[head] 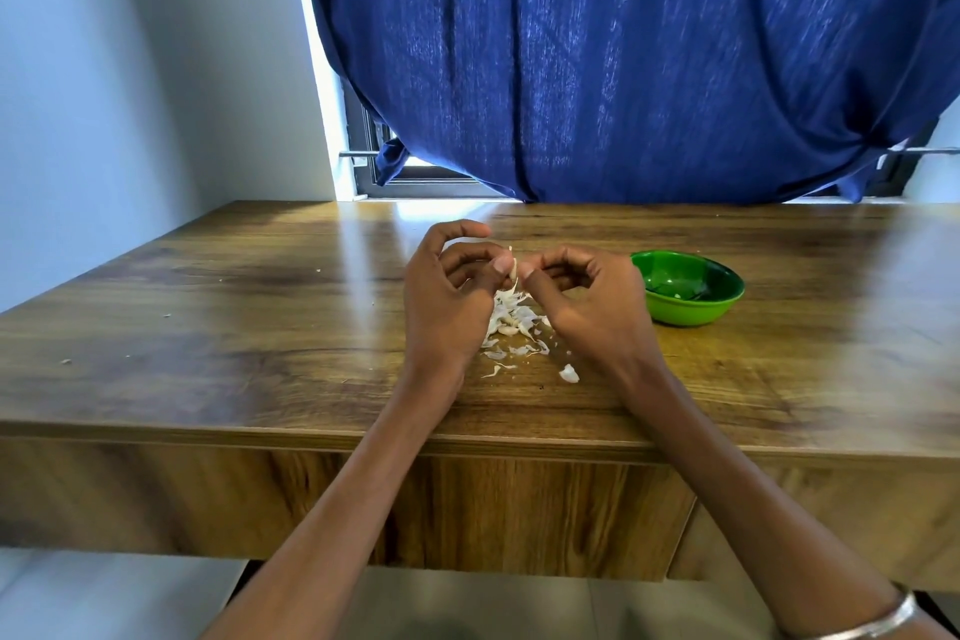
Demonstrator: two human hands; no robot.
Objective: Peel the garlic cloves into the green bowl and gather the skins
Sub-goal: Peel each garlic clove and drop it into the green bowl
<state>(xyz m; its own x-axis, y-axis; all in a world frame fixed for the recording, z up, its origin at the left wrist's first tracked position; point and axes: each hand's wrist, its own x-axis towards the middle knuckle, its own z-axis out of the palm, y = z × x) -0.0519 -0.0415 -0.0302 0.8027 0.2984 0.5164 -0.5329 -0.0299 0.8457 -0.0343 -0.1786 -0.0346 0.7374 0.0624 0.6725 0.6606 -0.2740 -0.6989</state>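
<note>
My left hand [451,294] and my right hand [587,299] meet above the middle of the wooden table [218,327]. Both pinch one small white garlic clove [513,269] between thumbs and fingertips, with a strip of skin hanging from it. Right under the hands lies a loose pile of white garlic skins [511,322], with a few stray flakes [569,373] nearer the front edge. The green bowl [688,312] stands to the right of my right hand, apart from it; what is in it is hard to make out.
A blue curtain [623,57] hangs over the window behind the table's far edge. A pale wall [104,68] closes the left side. Tiny skin crumbs [66,361] dot the left part of the tabletop. A metal bangle [878,621] sits on my right wrist.
</note>
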